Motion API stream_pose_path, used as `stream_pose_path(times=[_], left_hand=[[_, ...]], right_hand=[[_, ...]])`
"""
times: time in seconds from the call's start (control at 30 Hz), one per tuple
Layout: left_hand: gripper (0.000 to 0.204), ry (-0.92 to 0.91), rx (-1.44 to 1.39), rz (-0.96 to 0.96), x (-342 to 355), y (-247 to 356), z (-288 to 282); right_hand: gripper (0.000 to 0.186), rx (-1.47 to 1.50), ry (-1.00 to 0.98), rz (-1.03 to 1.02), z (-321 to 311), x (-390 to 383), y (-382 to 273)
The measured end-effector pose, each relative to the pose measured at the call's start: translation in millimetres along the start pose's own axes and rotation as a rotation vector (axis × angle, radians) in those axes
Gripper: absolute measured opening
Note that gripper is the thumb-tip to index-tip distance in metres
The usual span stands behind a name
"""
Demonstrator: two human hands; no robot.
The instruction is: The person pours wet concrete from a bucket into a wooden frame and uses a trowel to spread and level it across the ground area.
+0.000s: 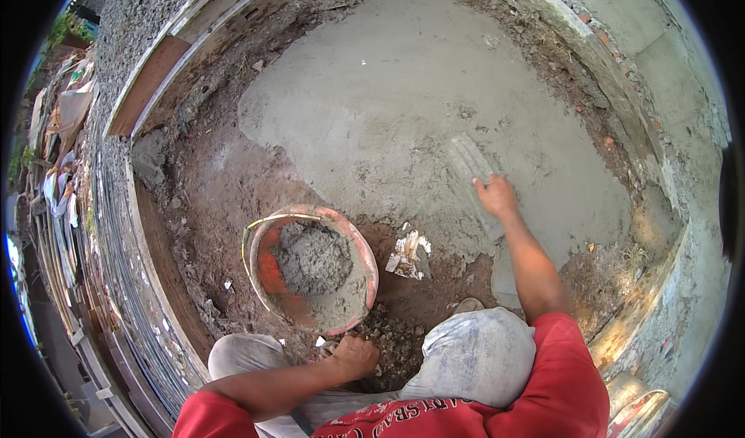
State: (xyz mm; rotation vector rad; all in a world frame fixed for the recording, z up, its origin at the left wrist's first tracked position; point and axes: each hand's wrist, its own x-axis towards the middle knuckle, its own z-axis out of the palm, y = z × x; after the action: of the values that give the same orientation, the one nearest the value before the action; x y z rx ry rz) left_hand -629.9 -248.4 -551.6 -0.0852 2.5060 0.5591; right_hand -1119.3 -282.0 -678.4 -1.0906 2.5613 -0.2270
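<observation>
My right hand [497, 196] is closed on a finishing trowel [468, 159], whose long flat blade is coated in grey mortar and lies on the wet surface. Around it spreads a layer of wet grey mortar [372, 89], smooth at the far side and rougher near the blade. An orange bucket [368, 263] with a thin wire handle stands to the left, part filled with grey mortar [314, 258]. Just below its near rim, my left hand [355, 356] is held with curled fingers close to my knee. Whatever those fingers may hold is hidden.
Wooden form boards [159, 77] edge the area at the left and far side. Bare brown soil [225, 182] lies around the bucket. A torn whitish scrap [409, 254] sits right of the bucket. Metal bars [128, 259] and stacked planks [66, 259] line the far left.
</observation>
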Motion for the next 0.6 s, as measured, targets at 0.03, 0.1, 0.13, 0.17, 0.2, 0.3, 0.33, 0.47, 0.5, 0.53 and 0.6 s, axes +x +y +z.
stream_pose_path(times=[0.03,0.1,0.13,0.17,0.2,0.3,0.33,0.47,0.5,0.53,0.6], left_hand=[[0.02,-0.051,0.001,-0.027,-7,-3,7],[0.02,-0.125,-0.012,-0.057,-8,-1,12],[0.02,-0.195,0.016,-0.045,-5,-3,14],[0.021,-0.264,0.047,-0.038,1,-4,17],[0.022,-0.33,0.085,-0.032,8,-5,17],[0.027,-0.515,0.075,-0.076,22,-12,4],[0.029,-0.564,0.054,-0.06,27,-12,3],[0.034,-0.553,-0.001,-0.129,18,-8,26],[0.036,-0.466,-0.031,-0.177,11,-2,22],[0.037,-0.388,-0.068,-0.234,0,8,16],[0.041,-0.303,-0.448,-0.017,2,-6,-87]], right_hand=[[0.055,0.06,-0.111,0.002,13,-11,-24],[0.055,0.061,-0.25,-0.101,36,-62,-68],[0.052,0.076,-0.341,-0.138,47,-90,-77],[0.048,0.079,-0.374,-0.189,61,-122,-82],[0.046,0.056,-0.394,-0.241,67,-151,-82],[0.047,0.034,-0.489,-0.43,71,-189,-63],[0.048,0.03,-0.522,-0.498,69,-193,-53],[0.049,-0.07,-0.531,-0.589,18,-194,-54],[0.052,-0.053,-0.49,-0.395,3,-179,-56],[0.056,-0.004,-0.272,-0.3,-8,-164,-43],[0.049,0.157,-0.046,-0.194,-49,-135,-26]])
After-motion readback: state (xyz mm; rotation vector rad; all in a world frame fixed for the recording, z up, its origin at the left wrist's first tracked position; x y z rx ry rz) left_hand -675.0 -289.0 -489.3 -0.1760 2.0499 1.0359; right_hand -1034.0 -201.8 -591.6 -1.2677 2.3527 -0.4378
